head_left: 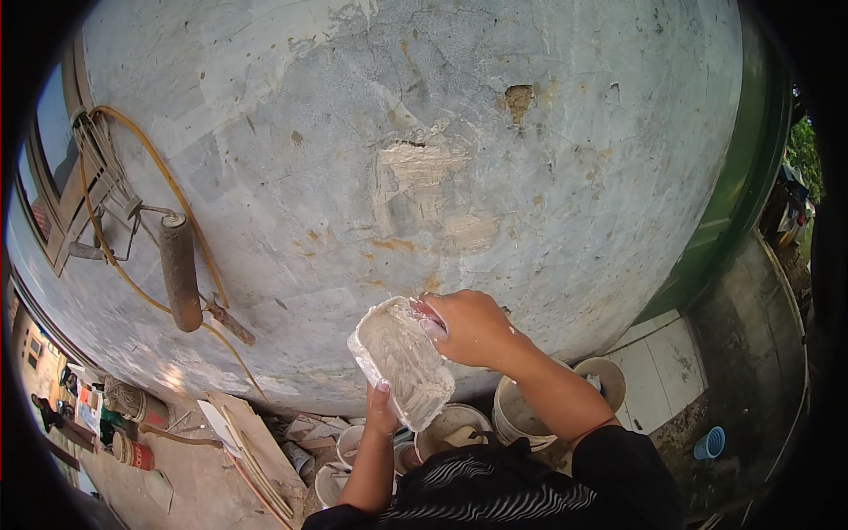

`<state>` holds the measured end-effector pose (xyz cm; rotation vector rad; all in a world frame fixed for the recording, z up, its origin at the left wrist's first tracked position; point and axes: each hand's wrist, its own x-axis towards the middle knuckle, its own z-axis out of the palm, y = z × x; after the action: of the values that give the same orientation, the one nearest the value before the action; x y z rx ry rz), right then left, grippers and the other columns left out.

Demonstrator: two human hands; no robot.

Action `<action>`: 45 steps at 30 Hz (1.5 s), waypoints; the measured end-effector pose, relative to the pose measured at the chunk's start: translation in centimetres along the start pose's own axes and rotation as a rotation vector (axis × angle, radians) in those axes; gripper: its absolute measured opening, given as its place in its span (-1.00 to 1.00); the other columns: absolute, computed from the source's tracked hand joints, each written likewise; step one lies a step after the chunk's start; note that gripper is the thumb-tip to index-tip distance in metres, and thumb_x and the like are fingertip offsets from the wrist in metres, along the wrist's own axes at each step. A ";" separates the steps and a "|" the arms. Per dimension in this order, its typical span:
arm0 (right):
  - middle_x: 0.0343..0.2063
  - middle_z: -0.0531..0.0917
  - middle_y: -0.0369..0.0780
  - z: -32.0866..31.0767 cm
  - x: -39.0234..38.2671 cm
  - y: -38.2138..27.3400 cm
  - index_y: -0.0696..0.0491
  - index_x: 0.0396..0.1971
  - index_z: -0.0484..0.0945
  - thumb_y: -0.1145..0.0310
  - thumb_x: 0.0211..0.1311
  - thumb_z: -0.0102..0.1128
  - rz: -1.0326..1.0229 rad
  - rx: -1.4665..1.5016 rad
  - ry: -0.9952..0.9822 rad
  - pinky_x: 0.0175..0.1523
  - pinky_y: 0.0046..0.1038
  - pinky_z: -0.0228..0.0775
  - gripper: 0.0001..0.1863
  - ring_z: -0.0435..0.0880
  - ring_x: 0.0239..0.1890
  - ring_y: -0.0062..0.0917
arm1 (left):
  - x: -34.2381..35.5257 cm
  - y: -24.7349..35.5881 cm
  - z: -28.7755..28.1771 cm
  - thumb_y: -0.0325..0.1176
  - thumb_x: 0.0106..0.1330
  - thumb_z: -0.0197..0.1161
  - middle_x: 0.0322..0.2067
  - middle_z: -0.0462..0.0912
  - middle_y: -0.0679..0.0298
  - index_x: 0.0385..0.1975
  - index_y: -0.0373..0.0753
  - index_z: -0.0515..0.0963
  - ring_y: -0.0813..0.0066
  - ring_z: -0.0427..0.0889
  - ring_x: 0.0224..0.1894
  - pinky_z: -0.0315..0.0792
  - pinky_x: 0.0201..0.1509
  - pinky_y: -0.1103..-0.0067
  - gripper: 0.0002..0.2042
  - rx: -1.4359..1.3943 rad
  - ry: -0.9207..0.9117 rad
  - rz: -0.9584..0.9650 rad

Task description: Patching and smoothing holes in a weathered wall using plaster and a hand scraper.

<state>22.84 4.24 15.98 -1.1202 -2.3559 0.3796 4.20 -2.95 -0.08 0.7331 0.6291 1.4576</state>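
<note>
A rectangular plastic tub (pixel 405 367), coated inside with whitish putty, is tilted so its open side shows. My left hand (pixel 382 411) grips its lower left edge, the thumb over the rim and the other fingers hidden behind it. At the upper right rim, my right hand (pixel 473 325) is closed round a small reddish scraper (pixel 431 318) smeared with white putty; most of that tool is hidden. Beyond both hands stands a worn grey wall bearing a rough beige putty patch (pixel 424 181). White specks stick to my right hand.
A paint roller (pixel 180 274) and a yellow hose (pixel 163 163) hang at the left by the window frame. Several buckets (pixel 521 411) stand below my arms. Boards (pixel 256 450) lie at lower left; a blue basket (pixel 709 443) sits at lower right, near a green door (pixel 707 230).
</note>
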 end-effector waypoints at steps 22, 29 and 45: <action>-0.43 0.65 -0.18 0.5 1.6 -0.4 -0.03 -0.18 0.57 0.38 -0.05 0.14 -0.179 -0.098 0.013 -0.26 -0.20 0.45 -0.67 0.62 -0.31 -0.24 | 0.0 2.8 3.1 0.14 0.27 -0.09 0.07 0.41 0.01 0.24 -0.32 0.15 0.12 0.48 0.06 0.38 0.13 0.26 -0.30 0.130 0.182 -0.225; -0.40 0.65 -0.16 1.0 0.8 3.3 0.04 -0.17 0.55 0.37 0.04 0.23 -0.098 0.147 0.087 -0.28 -0.38 0.44 -0.70 0.63 -0.35 -0.34 | 0.1 2.7 1.3 0.18 0.25 -0.12 0.10 0.39 0.02 0.25 -0.30 0.15 0.10 0.46 0.08 0.37 0.14 0.25 -0.27 0.067 0.193 -0.108; -0.29 0.63 -0.24 -5.1 0.6 4.1 0.19 -0.26 0.57 0.50 0.19 0.17 0.002 0.859 0.942 -0.19 -0.60 0.38 -0.86 0.54 -0.30 -0.67 | 0.1 3.0 -2.4 0.21 0.27 -0.24 0.10 0.40 0.07 0.25 -0.21 0.16 0.05 0.48 0.05 0.41 0.09 0.14 -0.30 -0.217 0.189 0.089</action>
<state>27.93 7.49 18.58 -0.6403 -1.1575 0.6095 0.40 -2.76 0.71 0.4625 0.5758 1.6613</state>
